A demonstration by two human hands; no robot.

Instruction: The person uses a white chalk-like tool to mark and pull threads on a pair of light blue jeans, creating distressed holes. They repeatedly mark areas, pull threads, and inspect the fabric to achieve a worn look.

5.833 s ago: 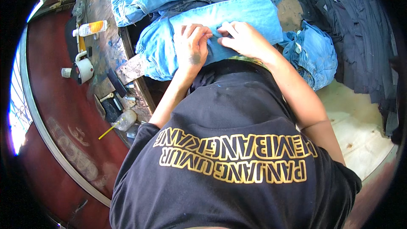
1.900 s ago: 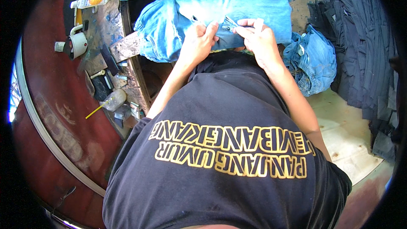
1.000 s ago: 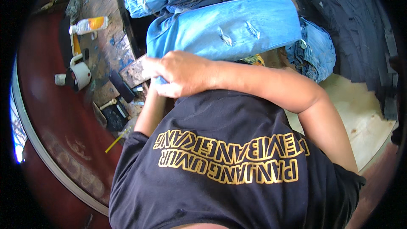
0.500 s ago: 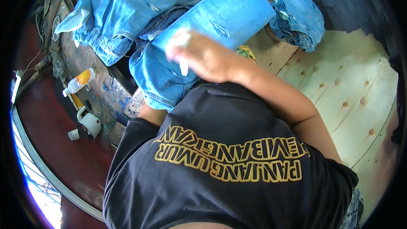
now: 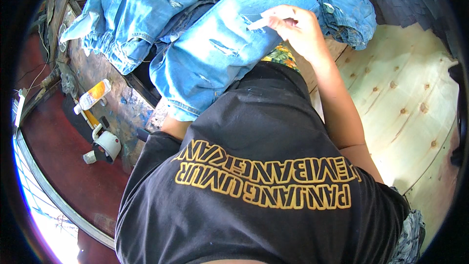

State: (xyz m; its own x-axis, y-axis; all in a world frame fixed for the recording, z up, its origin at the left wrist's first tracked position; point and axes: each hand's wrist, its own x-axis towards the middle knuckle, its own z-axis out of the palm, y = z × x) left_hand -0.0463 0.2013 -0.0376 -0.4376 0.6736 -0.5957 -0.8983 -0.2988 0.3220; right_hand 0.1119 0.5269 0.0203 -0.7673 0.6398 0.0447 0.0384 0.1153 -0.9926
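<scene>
A light blue denim trouser leg (image 5: 195, 58) with ripped patches lies across my lap and away from me. My right hand (image 5: 298, 27) is over its right part, fingers pinched on a small, slim white piece (image 5: 259, 23) whose exact kind I cannot make out. One end of the piece is at a frayed rip in the denim. My left forearm (image 5: 176, 127) goes in under the near end of the leg, and the denim hides the left hand.
More ripped jeans (image 5: 132, 14) are heaped at the far left, and a bundled denim garment (image 5: 344, 12) sits at the far right. A bottle with an orange label (image 5: 95, 94) and a white cup-shaped object (image 5: 106, 145) are at left. Pale wooden boards (image 5: 395, 102) stretch out at right.
My right hand has moved right and away from me, from over the near part of the denim leg to its right side, still with the white piece. More rips now show.
</scene>
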